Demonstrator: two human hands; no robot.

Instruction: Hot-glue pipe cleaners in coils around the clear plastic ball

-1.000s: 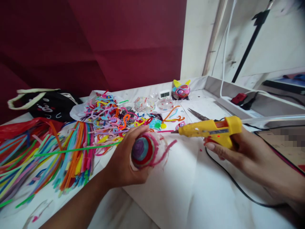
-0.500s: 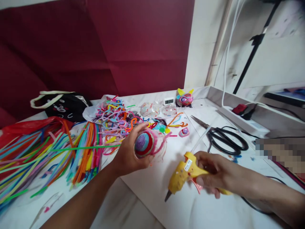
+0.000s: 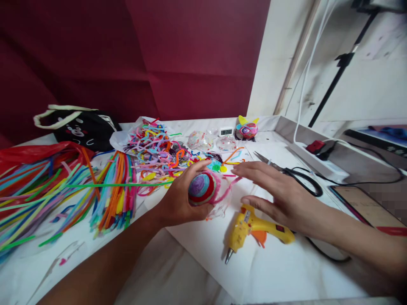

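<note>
My left hand (image 3: pixel 179 199) is wrapped round a clear ball (image 3: pixel 206 189) partly covered in coiled pipe cleaners, purple in the middle, then red and pink, with a loose pink end trailing right. It holds the ball just above the white paper (image 3: pixel 254 271). My right hand (image 3: pixel 276 190) is open, fingers stretched out towards the ball and a little apart from it. Just below that hand, a yellow glue gun (image 3: pixel 254 226) lies on the paper with its nozzle pointing down-left.
Straight pipe cleaners (image 3: pixel 57 195) in many colours fan out at the left, bent ones (image 3: pixel 155 148) are heaped behind the ball. Black scissors (image 3: pixel 295 176), clear half-shells (image 3: pixel 199 140), a small clock (image 3: pixel 226 131), a finished ball figure (image 3: pixel 247 129), a black bag (image 3: pixel 79 127) and a power strip (image 3: pixel 321 154) lie around.
My right hand brought the glue gun down from beside the ball, laid it on the paper and let go. It now reaches, open, towards the ball. My left hand kept its hold.
</note>
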